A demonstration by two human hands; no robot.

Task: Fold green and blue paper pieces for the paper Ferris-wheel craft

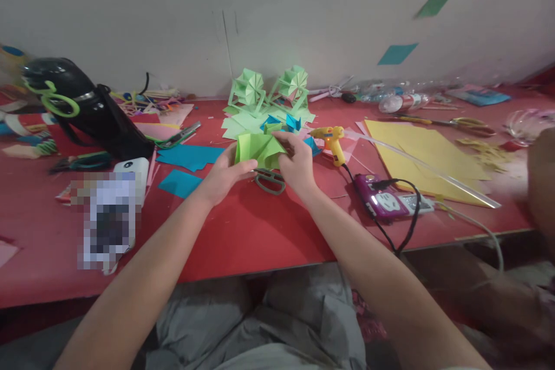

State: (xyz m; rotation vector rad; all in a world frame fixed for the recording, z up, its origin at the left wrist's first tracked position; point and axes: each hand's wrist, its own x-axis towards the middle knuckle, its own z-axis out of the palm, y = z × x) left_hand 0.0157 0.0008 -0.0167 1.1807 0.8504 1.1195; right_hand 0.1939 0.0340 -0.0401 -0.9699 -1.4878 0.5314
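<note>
Between my two hands is a folded piece of bright green paper (256,148), held just above the red table. My left hand (228,170) grips its left edge, thumb in front and fingers behind. At the right side, my right hand (297,157) pinches the paper near its upper corner. Under it lie scissors (270,181), their handles showing and the blades hidden. Small blue folded papers (293,122) sit just beyond my hands. Farther back stand two pale green folded-paper models (248,88) on green sheets. Blue paper sheets (182,183) lie left of my left hand.
A yellow glue gun (332,141) with its cord lies to the right, near a purple power strip (381,199). Yellow sheets (422,156) carry a clear stick (433,170). On the left are a black bottle (82,104) and a phone (113,219). Another person's arm shows at far right.
</note>
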